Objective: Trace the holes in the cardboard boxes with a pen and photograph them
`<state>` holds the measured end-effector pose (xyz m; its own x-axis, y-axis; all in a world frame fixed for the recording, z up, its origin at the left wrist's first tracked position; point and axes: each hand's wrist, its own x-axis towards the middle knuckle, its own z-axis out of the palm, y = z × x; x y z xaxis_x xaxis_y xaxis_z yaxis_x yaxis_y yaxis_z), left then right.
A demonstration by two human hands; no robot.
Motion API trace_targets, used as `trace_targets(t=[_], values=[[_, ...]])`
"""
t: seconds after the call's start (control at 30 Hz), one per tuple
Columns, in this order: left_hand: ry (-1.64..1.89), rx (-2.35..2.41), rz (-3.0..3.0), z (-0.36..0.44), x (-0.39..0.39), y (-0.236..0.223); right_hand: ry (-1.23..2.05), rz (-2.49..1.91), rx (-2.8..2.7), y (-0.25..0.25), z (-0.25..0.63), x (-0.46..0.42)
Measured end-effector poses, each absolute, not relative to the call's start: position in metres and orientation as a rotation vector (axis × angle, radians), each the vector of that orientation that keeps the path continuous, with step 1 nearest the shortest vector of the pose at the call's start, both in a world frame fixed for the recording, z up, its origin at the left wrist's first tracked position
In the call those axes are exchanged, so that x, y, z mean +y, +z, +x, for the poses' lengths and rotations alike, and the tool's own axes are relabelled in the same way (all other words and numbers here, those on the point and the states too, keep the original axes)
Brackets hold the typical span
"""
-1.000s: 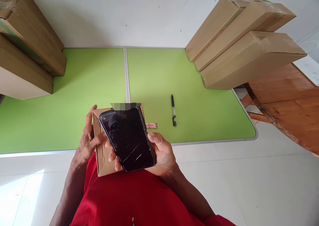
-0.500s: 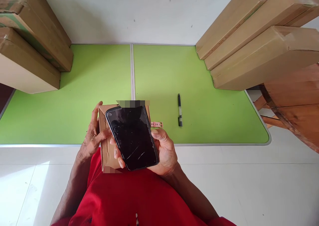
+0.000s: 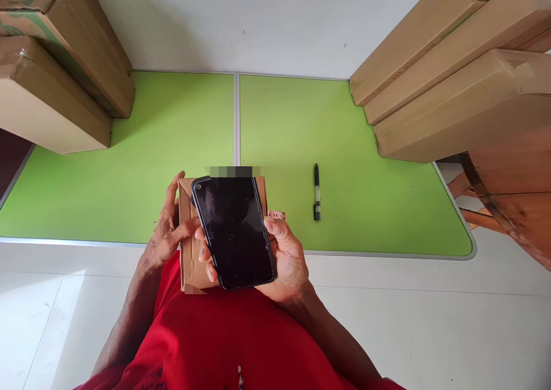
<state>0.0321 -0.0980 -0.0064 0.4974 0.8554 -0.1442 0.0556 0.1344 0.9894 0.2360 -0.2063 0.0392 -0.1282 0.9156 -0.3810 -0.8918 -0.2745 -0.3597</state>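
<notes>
A black smartphone (image 3: 235,235) with a dark screen lies tilted in my right hand (image 3: 286,258), its thumb on the right edge and fingertips curled round the left edge. Behind the phone is a small brown cardboard box (image 3: 189,269), largely covered by it. My left hand (image 3: 170,229) grips the box's left side, fingers along the outer edge and thumb across the front. Just right of the box, a pink strap-like piece (image 3: 276,214) sticks out, partly hidden by my right thumb. A pen (image 3: 317,192) with black ends and a clear middle lies on the table further right.
The green table (image 3: 181,114) has a metal edge and a seam down its middle. Large cardboard boxes stand at the left (image 3: 64,92) and at the right (image 3: 439,114). A wooden piece of furniture (image 3: 512,189) is beyond the table's right end. A white wall rises behind.
The view has shifted slightly, so the table and boxes sit a little further right. The phone is a bit more upright, and the scratch-like streaks on its screen have faded. Both hands keep their hold.
</notes>
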Motion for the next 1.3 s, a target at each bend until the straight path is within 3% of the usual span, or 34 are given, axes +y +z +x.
trace_targets(t=[0.43,0.9,1.3], values=[[0.738,0.814,1.279,0.032,-0.099,-0.012,1.854,-0.573,0.013,0.043,0.237,-0.209],[0.725,0.861,1.263,0.036,-0.098,-0.006,1.758,-0.579,-0.183,0.051,0.245,-0.206],[0.675,1.014,1.226,0.033,-0.098,-0.004,1.274,-0.936,-0.211,0.014,0.353,-0.165]])
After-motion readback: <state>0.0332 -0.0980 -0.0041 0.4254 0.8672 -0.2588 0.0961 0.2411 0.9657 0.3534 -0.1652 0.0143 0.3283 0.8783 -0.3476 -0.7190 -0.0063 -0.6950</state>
